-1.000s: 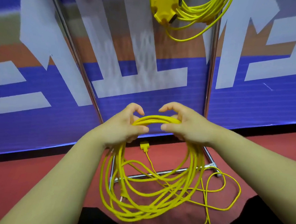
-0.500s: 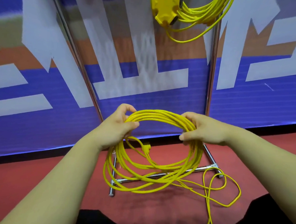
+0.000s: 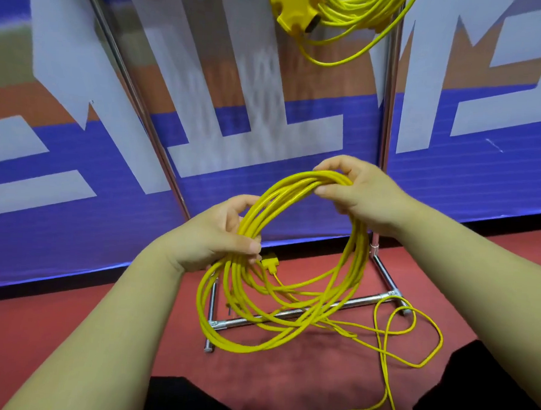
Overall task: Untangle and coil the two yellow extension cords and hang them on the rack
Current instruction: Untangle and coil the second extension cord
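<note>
Above the rack base (image 3: 291, 314), both my left hand (image 3: 217, 233) and right hand (image 3: 362, 194) grip the cord coil (image 3: 295, 247); I should gather the loose tail (image 3: 412, 337) at four o'clock evenly.

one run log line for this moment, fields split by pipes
left hand: grips coil side | right hand: pinches coil top | yellow cord coil: held up | loose tail: on floor | hung cord: on rack

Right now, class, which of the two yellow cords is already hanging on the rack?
The coiled cord with the socket block at the top, hanging beside the rack's upright. The other cord is in the left hand and right hand, its tail trailing on the floor.
</note>
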{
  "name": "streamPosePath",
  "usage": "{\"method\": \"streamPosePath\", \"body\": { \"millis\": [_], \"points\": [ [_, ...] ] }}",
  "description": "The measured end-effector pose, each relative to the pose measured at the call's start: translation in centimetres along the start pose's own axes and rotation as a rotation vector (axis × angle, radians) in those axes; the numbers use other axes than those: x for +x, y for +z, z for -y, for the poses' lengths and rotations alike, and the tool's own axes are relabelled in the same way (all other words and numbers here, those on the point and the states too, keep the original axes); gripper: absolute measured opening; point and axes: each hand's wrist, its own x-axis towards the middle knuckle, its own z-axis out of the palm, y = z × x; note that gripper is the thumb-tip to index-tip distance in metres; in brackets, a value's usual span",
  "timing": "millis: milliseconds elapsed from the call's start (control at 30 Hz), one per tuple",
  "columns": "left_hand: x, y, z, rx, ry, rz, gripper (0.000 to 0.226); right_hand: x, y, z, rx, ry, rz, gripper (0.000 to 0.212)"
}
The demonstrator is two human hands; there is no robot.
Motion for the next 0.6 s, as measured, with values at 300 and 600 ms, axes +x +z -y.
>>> {"method": "streamPosePath", "body": {
  "millis": [300, 600],
  "points": [
    [0.3, -0.1, 0.3, -0.146, 0.234, -0.294, 0.048, 0.1, -0.5, -1.2, 0.410, 0.205, 0.108, 0.030],
    [0.8, -1.4, -0.7, -0.316, 0.269, -0.612, 0.034, 1.2, 1.3, -5.4, 0.249, 0.289, -0.109, 0.027]
  ]
}}
